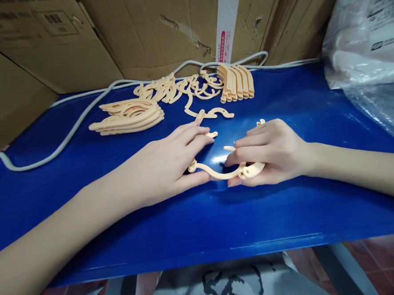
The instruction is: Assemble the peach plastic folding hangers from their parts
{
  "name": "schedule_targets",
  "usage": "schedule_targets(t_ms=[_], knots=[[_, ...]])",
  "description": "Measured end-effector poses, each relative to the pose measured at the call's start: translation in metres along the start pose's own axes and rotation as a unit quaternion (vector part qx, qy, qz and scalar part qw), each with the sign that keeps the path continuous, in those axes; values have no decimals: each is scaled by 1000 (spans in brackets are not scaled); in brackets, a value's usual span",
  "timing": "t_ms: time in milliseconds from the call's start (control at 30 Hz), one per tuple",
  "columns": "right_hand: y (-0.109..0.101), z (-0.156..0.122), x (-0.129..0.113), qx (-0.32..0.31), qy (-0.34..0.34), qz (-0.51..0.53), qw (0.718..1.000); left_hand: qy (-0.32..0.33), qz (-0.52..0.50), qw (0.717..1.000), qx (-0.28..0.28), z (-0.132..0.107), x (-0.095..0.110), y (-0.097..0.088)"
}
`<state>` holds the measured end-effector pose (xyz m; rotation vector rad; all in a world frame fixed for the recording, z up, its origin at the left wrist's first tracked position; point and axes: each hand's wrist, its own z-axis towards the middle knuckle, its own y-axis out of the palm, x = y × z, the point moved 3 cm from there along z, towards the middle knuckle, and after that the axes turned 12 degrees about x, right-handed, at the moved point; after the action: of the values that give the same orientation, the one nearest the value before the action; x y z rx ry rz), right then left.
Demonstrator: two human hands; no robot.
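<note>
Between my two hands is a jointed cream plastic piece [221, 175], which looks like part of a folding clothes hanger. My left hand [171, 160] grips its left end, thumb below and fingers above. My right hand [274, 151] has its fingers curled round the right end, by a round joint. Other cream ends poke out past the fingers of both hands; how they connect is hidden. Just beyond my left fingertips lies a cream hook-shaped piece [223, 113], linked to or touching a thin curved one.
Behind are a stack of curved cream arms [128, 120], a loose heap of hooks [166, 89] and a row of bent arms [236, 82]. A white cable [82, 123] crosses the blue table [176, 238]. Cardboard boxes [163, 29] and a clear plastic bag [364, 52] border it.
</note>
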<state>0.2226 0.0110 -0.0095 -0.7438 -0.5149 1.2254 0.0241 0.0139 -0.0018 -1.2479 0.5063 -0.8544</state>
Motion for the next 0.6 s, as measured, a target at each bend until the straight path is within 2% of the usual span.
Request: schedule_targets(t_ms=[167,600], knots=[[-1,1,-2,-7,-31,-20,999,4,-2,1000,2,-1,1,0],[-1,0,-1,-22,-20,-21,999,-11,-5,1000,-17,0,2,0]])
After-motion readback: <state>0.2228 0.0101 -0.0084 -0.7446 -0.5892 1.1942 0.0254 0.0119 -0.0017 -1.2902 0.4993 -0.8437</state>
